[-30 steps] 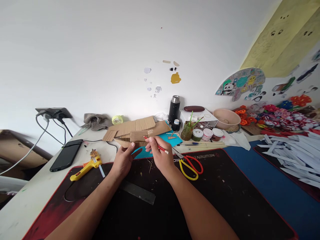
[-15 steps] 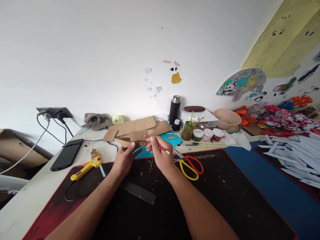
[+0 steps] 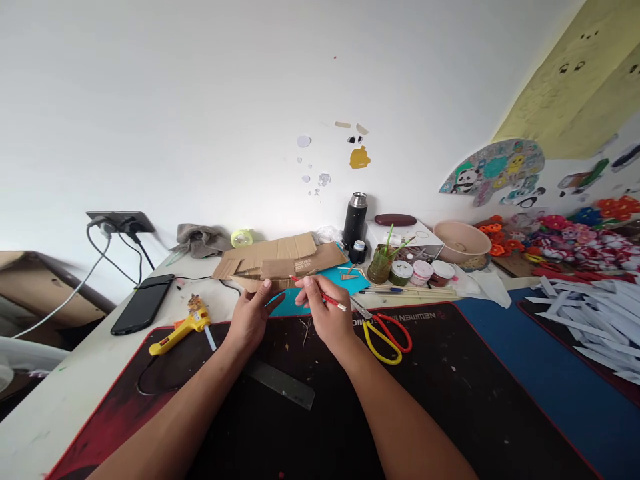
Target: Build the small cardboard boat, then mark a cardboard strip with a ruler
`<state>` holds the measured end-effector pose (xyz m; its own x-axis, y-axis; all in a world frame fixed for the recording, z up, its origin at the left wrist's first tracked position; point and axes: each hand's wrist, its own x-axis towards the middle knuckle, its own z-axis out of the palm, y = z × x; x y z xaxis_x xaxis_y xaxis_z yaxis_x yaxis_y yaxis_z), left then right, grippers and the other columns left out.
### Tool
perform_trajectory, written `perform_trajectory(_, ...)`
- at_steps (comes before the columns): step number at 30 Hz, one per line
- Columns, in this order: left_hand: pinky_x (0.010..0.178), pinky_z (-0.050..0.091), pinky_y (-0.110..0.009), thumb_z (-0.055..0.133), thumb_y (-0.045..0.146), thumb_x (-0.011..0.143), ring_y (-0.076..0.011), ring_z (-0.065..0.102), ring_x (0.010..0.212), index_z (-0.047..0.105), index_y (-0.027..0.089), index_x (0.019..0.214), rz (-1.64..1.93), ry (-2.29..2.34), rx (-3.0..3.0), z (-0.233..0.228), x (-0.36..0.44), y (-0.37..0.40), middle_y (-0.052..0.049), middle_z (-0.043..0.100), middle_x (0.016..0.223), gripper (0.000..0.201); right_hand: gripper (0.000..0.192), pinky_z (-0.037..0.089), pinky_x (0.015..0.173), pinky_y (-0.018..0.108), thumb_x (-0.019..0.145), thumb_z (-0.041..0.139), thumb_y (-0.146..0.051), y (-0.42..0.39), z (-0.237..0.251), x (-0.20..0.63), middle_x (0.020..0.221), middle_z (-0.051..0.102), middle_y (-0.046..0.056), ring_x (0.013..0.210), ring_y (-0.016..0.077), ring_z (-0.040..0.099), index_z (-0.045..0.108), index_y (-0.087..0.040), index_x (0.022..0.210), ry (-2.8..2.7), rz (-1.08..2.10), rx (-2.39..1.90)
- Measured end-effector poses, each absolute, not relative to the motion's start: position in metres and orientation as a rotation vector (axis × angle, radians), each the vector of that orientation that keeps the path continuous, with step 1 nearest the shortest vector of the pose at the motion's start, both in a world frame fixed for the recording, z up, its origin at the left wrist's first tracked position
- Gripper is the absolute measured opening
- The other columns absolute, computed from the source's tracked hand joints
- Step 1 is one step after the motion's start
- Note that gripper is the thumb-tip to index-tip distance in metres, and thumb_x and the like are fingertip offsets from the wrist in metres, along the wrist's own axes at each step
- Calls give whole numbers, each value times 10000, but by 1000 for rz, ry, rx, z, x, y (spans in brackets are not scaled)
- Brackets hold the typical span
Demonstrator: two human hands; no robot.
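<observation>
My right hand grips a thin red pencil, its tip pointing left toward a pile of flat brown cardboard pieces. My left hand rests at the pile's near edge, fingers curled under a cardboard piece and thumb out to the right. A teal sheet lies between the two hands, partly hidden by them. Both forearms reach across a black desk mat with a red border.
A grey metal ruler lies on the mat by my left wrist. A yellow glue gun and a black phone sit to the left. Red-and-yellow scissors, paint jars, a black flask, a bowl, white paper strips lie right.
The view has shifted slightly, so everything sits a little further right in frame. Both hands keep their hold and pose by the cardboard; the pencil has tilted a bit lower.
</observation>
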<state>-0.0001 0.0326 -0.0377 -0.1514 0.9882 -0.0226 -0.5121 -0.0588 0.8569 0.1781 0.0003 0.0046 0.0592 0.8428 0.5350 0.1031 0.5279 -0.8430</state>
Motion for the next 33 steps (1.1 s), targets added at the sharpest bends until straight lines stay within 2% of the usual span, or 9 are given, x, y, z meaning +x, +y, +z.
perform_trajectory(12,941,647,-422,1082,547,701,-256,822,969,762,182,1184,1550,900,741,-37,0,35,-86,835,1150,685,493,602,637,284,1175,541,-593,-1,3,176,729,799,43,665,194,786,795,-239,946,-1457,713,-887)
perform_trajectory(20,904,663,-402,1087,569,682,-260,813,984,767,185,1159,1542,914,753,-35,1,33,-89,831,1125,691,497,599,645,296,1179,522,-589,-1,4,175,724,792,42,660,198,781,806,-235,974,-1477,704,-911)
perform_trajectory(33,979,655,-458,1082,550,683,-319,783,1163,759,204,1207,1514,948,777,-34,3,31,-125,812,1292,706,499,619,629,282,1174,534,-616,2,4,178,824,820,65,719,207,820,818,-227,1046,-1402,698,-932)
